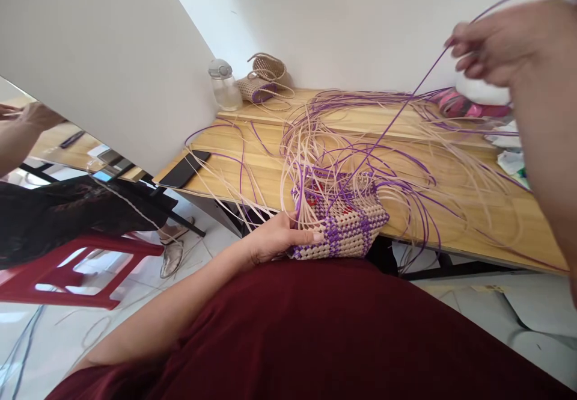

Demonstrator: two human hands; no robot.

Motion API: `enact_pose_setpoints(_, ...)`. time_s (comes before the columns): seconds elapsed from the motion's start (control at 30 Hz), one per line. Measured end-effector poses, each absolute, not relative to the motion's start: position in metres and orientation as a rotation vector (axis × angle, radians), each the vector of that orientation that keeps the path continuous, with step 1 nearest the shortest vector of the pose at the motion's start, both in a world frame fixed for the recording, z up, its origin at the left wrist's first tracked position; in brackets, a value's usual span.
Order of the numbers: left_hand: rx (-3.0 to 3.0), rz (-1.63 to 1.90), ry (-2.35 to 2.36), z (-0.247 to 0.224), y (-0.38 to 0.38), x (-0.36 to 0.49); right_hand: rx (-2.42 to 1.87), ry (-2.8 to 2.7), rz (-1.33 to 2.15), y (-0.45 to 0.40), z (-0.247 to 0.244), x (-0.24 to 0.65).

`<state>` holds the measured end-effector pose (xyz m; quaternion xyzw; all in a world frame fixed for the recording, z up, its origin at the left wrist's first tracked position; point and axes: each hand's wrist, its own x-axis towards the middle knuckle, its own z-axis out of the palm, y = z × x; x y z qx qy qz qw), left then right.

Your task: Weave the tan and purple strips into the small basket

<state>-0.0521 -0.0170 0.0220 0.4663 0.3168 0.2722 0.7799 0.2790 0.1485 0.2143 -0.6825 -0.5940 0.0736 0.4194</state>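
Note:
A partly woven basket [347,231] in beige and purple rests at the table's front edge, against my dark red clothing. My left hand [283,236] grips its left side, thumb on the outer weave. Up at the right, my right hand [478,48] pinches a purple strand [406,102], which runs taut down to the basket. Many loose beige and purple strands [311,141] spring from the rim and spread over the table. Small red spots show inside the weave.
A black phone [186,169] lies on the wooden table [265,141]. Behind stand a lidded jar [225,90] and a finished woven piece [265,81]. Pink items [473,108] sit back right. Beyond a white partition [112,57], another person's hand [38,114] and a red stool [90,273] appear.

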Motion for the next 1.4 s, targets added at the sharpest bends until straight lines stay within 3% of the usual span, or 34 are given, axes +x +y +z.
enact_pose_setpoints(0.17,1.027,0.586,0.783,0.021,-0.017,-0.053,-2.349,-1.682,-0.279,0.127,0.22,0.243)
enact_pose_setpoints(0.23,1.098,0.597,0.784,0.021,-0.017,-0.053,-2.122,-2.122,-0.192,0.096,0.194,0.207)
enact_pose_setpoints(0.33,1.271,0.638,0.853,0.025,-0.017,-0.054,-1.446,-2.757,0.353,0.042,0.142,0.157)
enact_pose_setpoints(0.4,1.405,0.667,0.935,0.03,-0.018,-0.056,-1.221,-2.859,0.368,0.016,0.113,0.137)
enact_pose_setpoints(0.5,1.414,0.613,0.955,0.034,-0.018,-0.06,-1.155,-2.811,0.307,0.001,0.087,0.129)
enact_pose_setpoints(0.6,1.065,0.503,0.809,0.033,-0.018,-0.061,-1.207,-2.6,0.417,0.001,0.076,0.134)
enact_pose_setpoints(0.7,0.836,0.454,0.751,0.03,-0.017,-0.057,-1.361,-2.306,0.634,0.002,0.072,0.136)
enact_pose_setpoints(0.87,1.097,0.68,0.925,0.024,-0.017,-0.049,-1.477,-1.719,1.183,0.025,0.075,0.144)
enact_pose_setpoints(0.93,1.178,0.746,0.929,0.021,-0.017,-0.048,-1.568,-1.632,1.131,0.041,0.077,0.153)
enact_pose_setpoints(1.03,1.174,0.765,0.878,0.016,-0.017,-0.048,-1.704,-1.93,0.588,0.057,0.074,0.165)
enact_pose_setpoints(1.13,1.149,0.752,0.885,0.016,-0.017,-0.048,-1.416,-2.208,0.138,0.051,0.071,0.16)
enact_pose_setpoints(1.27,1.095,0.741,0.862,0.019,-0.017,-0.047,-0.917,-2.404,0.415,0.025,0.077,0.139)
enact_pose_setpoints(1.4,1.061,0.779,0.803,0.014,-0.016,-0.045,-1.017,-2.365,0.622,0.013,0.078,0.129)
